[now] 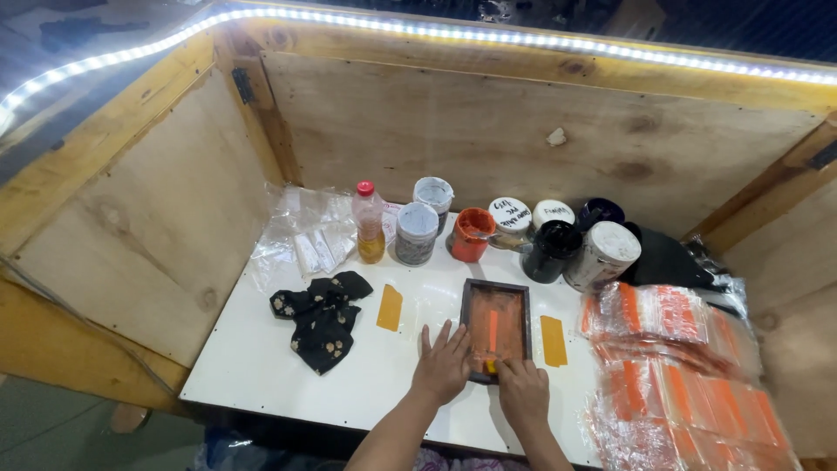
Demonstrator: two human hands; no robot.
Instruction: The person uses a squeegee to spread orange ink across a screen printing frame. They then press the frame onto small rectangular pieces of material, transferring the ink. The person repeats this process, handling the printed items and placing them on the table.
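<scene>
A small dark wooden frame [526, 307] with an orange-stained screen lies flat on the white table [261, 358]. My left hand [442, 363] rests flat beside the frame's near left corner, fingers spread, pressing on the frame edge and table. My right hand [520, 390] is at the frame's near edge, fingers closed on a small orange squeegee strip [493, 336] that stands on the screen. Two yellow-orange cards lie either side of the frame, one to the left [390, 307] and one to the right [553, 340].
Several paint jars [417, 233], an open orange jar [472, 234] and a red-capped bottle [370, 222] line the back. A black floral cloth [323, 317] lies at the left. Clear plastic packets [307, 235] sit back left; stacked orange-striped packets [680, 366] fill the right. Plywood walls [157, 218] enclose the table.
</scene>
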